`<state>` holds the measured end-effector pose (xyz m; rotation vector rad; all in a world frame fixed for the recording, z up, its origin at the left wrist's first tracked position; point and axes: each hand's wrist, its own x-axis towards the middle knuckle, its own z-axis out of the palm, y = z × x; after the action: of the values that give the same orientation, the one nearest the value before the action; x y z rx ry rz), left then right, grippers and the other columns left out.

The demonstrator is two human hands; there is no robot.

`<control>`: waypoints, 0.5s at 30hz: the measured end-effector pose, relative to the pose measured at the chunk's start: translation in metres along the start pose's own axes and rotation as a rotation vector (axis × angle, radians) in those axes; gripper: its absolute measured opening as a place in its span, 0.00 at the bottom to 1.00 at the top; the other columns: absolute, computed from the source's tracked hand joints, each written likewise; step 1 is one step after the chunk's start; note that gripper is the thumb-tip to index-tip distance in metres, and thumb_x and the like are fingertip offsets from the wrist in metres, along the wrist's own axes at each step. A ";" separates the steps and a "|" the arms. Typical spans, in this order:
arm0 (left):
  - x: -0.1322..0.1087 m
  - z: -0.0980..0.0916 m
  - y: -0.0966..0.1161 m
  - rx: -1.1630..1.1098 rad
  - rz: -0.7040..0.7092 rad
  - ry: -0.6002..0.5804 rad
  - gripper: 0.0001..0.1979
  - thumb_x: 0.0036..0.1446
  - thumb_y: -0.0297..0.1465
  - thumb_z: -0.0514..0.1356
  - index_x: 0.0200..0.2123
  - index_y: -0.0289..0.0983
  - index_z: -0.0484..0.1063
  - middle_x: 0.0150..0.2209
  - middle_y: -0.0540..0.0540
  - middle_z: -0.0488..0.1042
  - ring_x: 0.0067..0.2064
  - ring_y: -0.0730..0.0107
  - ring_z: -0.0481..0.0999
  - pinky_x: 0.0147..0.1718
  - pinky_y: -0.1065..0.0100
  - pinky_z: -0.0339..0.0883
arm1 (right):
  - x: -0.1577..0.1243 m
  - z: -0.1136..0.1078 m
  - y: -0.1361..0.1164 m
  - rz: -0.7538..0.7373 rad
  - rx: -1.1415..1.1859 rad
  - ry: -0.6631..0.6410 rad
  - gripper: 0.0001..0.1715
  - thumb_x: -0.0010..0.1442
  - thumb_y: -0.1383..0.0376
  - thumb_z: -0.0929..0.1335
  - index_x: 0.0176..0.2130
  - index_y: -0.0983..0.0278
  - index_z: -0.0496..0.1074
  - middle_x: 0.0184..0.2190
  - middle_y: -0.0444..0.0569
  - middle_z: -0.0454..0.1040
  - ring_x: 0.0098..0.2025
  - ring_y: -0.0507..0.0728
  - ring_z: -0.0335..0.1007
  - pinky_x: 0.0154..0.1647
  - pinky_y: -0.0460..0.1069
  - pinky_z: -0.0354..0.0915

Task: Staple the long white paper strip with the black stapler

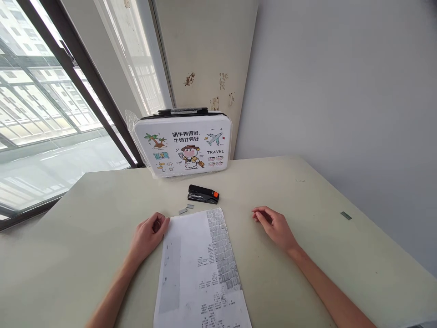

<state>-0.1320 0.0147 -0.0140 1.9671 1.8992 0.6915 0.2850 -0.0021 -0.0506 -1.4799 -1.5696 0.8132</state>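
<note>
My left hand (pixel 149 235) rests on the table with its fingers curled in, at the upper left corner of the printed paper (pixel 191 255). Nothing shows in that hand; its thumb side meets the paper's edge. To the right of the paper, and apart from it, my right hand (pixel 276 226) lies on the table, fingers loosely closed with nothing seen in them. Beyond the paper's top edge is a black stapler (pixel 203 194) with an orange patch. Two small grey staple strips, a nearer one (pixel 183 211) and a farther one (pixel 190 206), lie between stapler and paper.
A white hard case (pixel 182 146) with cartoon prints and clear plastic wrap stands at the table's far side. Another grey staple strip (pixel 346 215) lies near the right edge of the pale table (pixel 293 182). A wall (pixel 334 91) borders the right side, a window (pixel 44 100) the left.
</note>
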 end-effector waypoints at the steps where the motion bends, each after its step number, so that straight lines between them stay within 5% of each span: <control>1: 0.000 0.001 0.000 0.023 0.009 -0.010 0.18 0.64 0.48 0.55 0.30 0.42 0.66 0.24 0.54 0.69 0.26 0.69 0.65 0.28 0.69 0.60 | 0.002 0.001 -0.001 -0.018 -0.015 0.000 0.24 0.70 0.46 0.62 0.45 0.59 0.77 0.39 0.51 0.83 0.38 0.59 0.80 0.40 0.54 0.76; 5: -0.001 0.003 -0.003 0.081 0.036 -0.029 0.18 0.64 0.49 0.55 0.30 0.42 0.66 0.26 0.53 0.71 0.27 0.68 0.68 0.28 0.69 0.60 | 0.019 0.015 -0.013 -0.103 -0.055 -0.005 0.21 0.71 0.49 0.62 0.46 0.58 0.76 0.41 0.51 0.82 0.40 0.59 0.80 0.37 0.53 0.75; 11: -0.003 0.001 -0.001 0.076 0.039 -0.040 0.18 0.65 0.49 0.54 0.31 0.42 0.65 0.28 0.52 0.72 0.29 0.67 0.69 0.30 0.68 0.60 | 0.062 0.065 -0.051 -0.285 -0.140 -0.042 0.20 0.68 0.56 0.68 0.57 0.56 0.70 0.55 0.52 0.75 0.58 0.61 0.72 0.59 0.58 0.68; 15: -0.004 0.000 0.000 0.079 0.041 -0.056 0.19 0.63 0.50 0.56 0.31 0.42 0.64 0.27 0.53 0.71 0.29 0.68 0.68 0.30 0.68 0.60 | 0.089 0.103 -0.066 -0.311 -0.218 -0.067 0.20 0.65 0.60 0.71 0.56 0.58 0.72 0.54 0.53 0.76 0.58 0.64 0.71 0.61 0.60 0.66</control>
<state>-0.1322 0.0108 -0.0151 2.0571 1.8852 0.5742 0.1642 0.0871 -0.0288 -1.3200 -1.9291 0.5300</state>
